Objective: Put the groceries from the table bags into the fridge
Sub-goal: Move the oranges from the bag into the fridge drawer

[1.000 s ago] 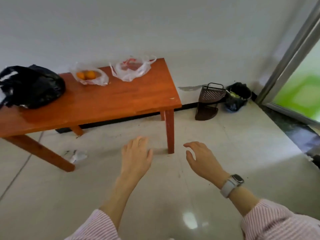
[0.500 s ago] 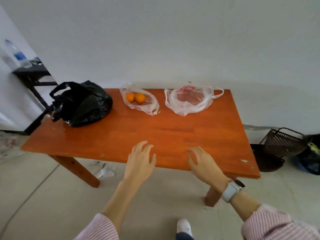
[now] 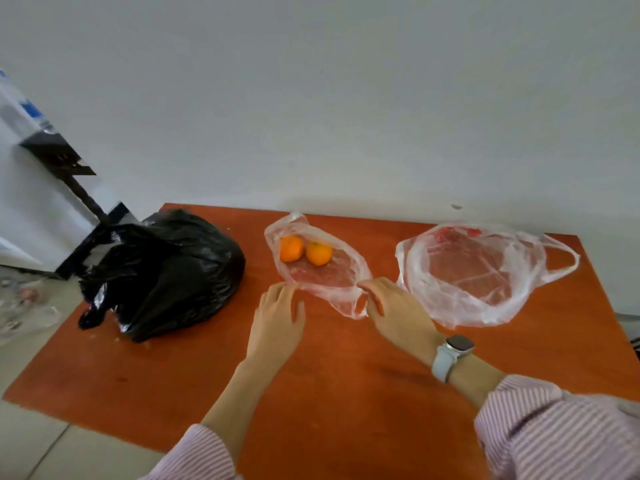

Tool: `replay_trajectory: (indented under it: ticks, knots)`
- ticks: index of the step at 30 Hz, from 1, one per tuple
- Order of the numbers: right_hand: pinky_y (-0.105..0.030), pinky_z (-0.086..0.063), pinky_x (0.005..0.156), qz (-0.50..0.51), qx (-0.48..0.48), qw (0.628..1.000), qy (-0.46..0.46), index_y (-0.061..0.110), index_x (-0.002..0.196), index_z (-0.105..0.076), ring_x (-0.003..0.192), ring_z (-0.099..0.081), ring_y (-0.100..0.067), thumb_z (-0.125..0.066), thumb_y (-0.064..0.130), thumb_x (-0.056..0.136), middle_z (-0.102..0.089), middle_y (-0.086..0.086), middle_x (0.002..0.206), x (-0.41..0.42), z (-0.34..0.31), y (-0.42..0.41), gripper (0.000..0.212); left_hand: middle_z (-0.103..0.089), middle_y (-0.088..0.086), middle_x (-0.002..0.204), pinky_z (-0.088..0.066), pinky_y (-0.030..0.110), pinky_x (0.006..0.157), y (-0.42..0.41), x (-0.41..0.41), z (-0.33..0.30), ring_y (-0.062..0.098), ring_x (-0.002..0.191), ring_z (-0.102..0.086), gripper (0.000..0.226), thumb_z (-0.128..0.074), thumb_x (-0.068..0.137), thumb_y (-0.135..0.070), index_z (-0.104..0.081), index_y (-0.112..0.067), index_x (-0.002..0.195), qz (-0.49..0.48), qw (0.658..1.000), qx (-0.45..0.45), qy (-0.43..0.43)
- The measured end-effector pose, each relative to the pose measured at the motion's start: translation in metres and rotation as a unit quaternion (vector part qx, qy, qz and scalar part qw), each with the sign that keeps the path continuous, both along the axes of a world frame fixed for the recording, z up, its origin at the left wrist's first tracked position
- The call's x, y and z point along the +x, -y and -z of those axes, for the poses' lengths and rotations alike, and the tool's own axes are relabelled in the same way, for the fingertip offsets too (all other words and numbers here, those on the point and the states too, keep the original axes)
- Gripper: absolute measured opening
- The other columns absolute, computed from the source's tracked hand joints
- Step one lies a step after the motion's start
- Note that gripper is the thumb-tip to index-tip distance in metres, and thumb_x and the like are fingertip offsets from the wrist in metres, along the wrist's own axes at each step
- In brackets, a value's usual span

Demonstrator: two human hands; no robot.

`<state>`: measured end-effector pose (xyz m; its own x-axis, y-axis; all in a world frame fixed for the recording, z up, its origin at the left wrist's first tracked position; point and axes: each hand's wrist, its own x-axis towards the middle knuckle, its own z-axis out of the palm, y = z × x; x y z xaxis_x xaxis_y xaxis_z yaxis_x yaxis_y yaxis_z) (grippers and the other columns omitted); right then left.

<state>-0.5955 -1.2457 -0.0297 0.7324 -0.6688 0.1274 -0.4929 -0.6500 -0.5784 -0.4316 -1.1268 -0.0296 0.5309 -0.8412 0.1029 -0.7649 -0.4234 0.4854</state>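
Two oranges point(image 3: 305, 251) lay in a small clear bag point(image 3: 320, 268) at the back middle of the table point(image 3: 346, 393). The left hand point(image 3: 278, 318), fingers straight, reached its near edge; the right hand point(image 3: 398, 311) perhaps touched the plastic, fingers loosely spread. A black bag point(image 3: 162, 271) sat left, a larger clear bag point(image 3: 478, 275) with unreadable red print right, bare tabletop in front.

A person's two bare forearms emerge from rolled-back, pink-and-white pinstriped shirt sleeves point(image 3: 561, 431). Just beyond the right cuff, the wrist carries a smartwatch point(image 3: 459, 344) with a dark, rounded-square face on a pale grey band. The left wrist is unadorned.
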Motion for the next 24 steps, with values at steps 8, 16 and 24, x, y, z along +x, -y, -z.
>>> replay_trajectory:
  ticks: [8,16,24]
  knots:
    - [-0.043,-0.043,0.082,-0.047,-0.075,0.987,-0.133,0.014,0.131,-0.045,0.104,-0.054,-0.032,-0.019,0.031,0.086,-0.059,-0.01,0.122,0.128,0.038,0.094,0.055,-0.066,0.009,0.109,-0.054,0.035,0.073,0.132,0.132,0.042,0.029,0.099,-0.063,0.034,-0.038,0.086,-0.017,-0.063,-0.008,0.107,0.164,0.982,-0.006,0.098]
    - [-0.043,-0.022,0.108,-0.025,0.048,0.966,-0.253,0.02,0.146,-0.002,0.135,-0.026,-0.028,-0.021,0.039,0.098,-0.027,-0.007,0.149,0.185,0.097,0.151,0.056,-0.052,0.002,0.133,-0.02,0.049,0.11,0.188,0.215,0.111,0.025,0.13,-0.038,0.055,-0.024,0.088,-0.046,-0.048,-0.023,0.132,0.14,0.986,0.089,-0.004]
    - [-0.034,-0.029,0.103,0.086,0.208,0.966,-0.124,0.016,0.132,-0.047,0.116,-0.042,-0.025,-0.029,0.028,0.099,-0.05,-0.009,0.121,0.186,0.138,0.161,0.04,-0.059,0.008,0.1,-0.035,0.025,0.091,0.172,0.205,0.148,0.02,0.097,-0.05,0.035,-0.036,0.099,-0.023,-0.064,-0.004,0.094,-0.043,0.979,-0.014,-0.2]
